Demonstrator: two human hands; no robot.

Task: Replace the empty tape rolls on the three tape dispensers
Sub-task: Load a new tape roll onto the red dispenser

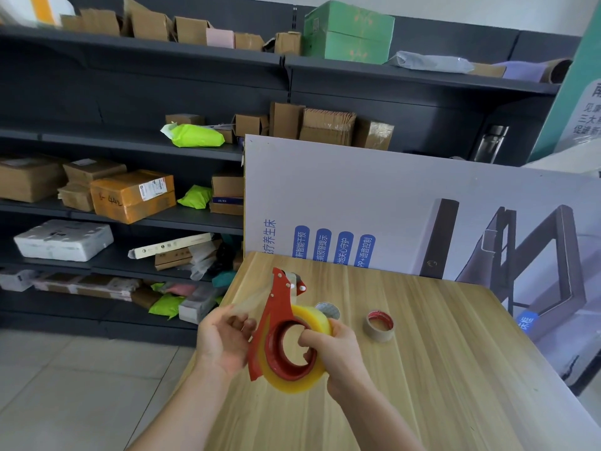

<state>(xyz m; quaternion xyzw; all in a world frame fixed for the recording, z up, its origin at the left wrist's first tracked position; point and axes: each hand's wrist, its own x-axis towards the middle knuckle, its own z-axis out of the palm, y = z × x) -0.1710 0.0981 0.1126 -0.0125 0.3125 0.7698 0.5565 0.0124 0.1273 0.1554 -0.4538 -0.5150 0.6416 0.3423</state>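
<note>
A red tape dispenser is held above the wooden table, with a full yellowish roll of clear tape seated on its hub. My right hand grips the roll and hub, a finger hooked through the centre hole. My left hand pinches the loose tape end, which stretches up toward the dispenser's blade end. An empty cardboard core with a red inner rim lies on the table to the right. A second pale roll or core peeks out behind the dispenser.
A large printed board leans upright along the table's far edge. Dark shelving packed with cardboard boxes and parcels fills the left and back. Tiled floor lies left of the table.
</note>
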